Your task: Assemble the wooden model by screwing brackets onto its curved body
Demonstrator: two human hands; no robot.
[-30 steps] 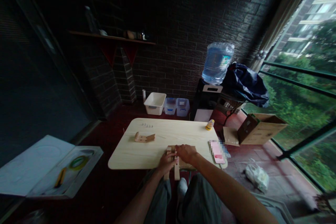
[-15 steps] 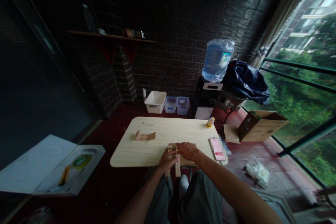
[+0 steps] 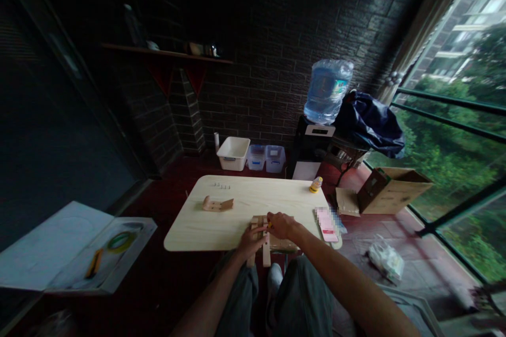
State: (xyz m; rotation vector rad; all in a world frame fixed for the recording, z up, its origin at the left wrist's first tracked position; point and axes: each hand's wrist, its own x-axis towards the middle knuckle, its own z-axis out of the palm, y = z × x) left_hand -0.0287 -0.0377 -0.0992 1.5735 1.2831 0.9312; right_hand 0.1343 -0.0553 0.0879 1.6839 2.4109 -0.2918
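Note:
At the near edge of the pale table [image 3: 221,226], a wooden piece with two slats [image 3: 266,257] juts out toward my legs. My left hand [image 3: 250,241] grips this wooden piece, its fingers reaching across the slats. Just right of it, my right hand [image 3: 280,224] is closed around a small tool with a yellow part [image 3: 270,224], held over the wood; its tip is hidden. A curved wooden part [image 3: 217,205] lies at the table's left. Several small screws [image 3: 222,186] stand in a row behind it.
A yellow-capped bottle [image 3: 315,185] stands at the table's back right, and a pink phone [image 3: 327,225] lies at its right edge. Beyond the table are a white bin [image 3: 234,154], clear bins and a water dispenser [image 3: 312,139]. A cardboard box [image 3: 391,190] sits right, an open white case [image 3: 130,268] left.
The view has shifted very slightly. My right hand has turned a little around the yellow tool, showing more of it. My left hand stays on the wood.

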